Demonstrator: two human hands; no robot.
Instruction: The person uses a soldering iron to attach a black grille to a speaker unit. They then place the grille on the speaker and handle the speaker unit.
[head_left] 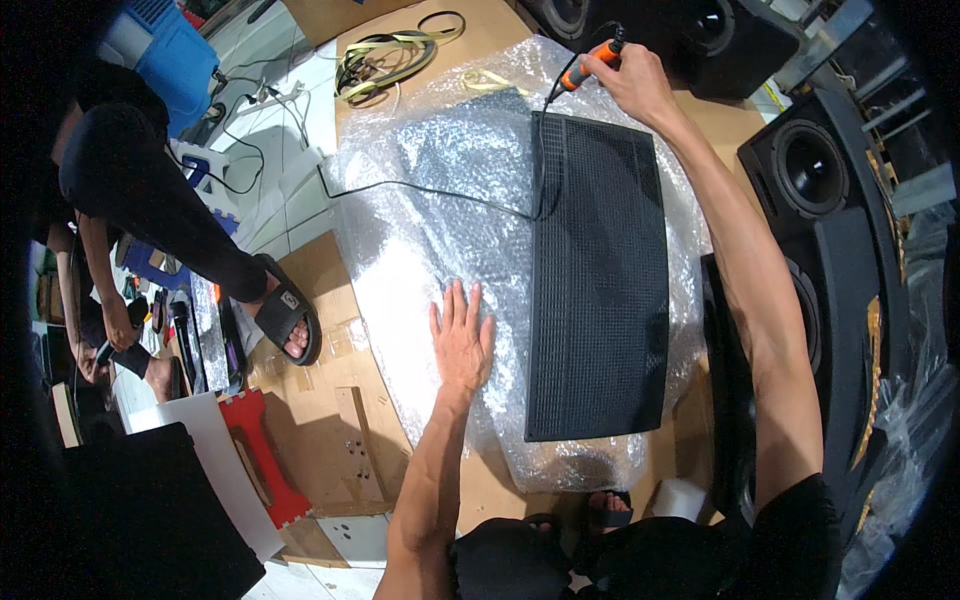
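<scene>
A black perforated speaker grille point(597, 290) lies lengthwise on sheets of bubble wrap point(400, 230). My right hand point(640, 82) is closed round an orange-and-grey corded hand tool point(588, 66), held at the grille's far left corner. Its slim end points down toward that corner; whether it touches cannot be told. The tool's black cord point(430, 187) crosses the grille's left edge and the wrap, leading off to the left. My left hand point(463, 335) lies flat, fingers spread, on the bubble wrap left of the grille, holding nothing.
Black speaker cabinets point(805, 160) line the right side and far edge. Coiled yellow-and-black strapping point(390, 65) rests on cardboard at the far left. Another person's sandalled foot point(290, 320) stands on the left, near a red foam piece point(265, 455) and a black box point(150, 510).
</scene>
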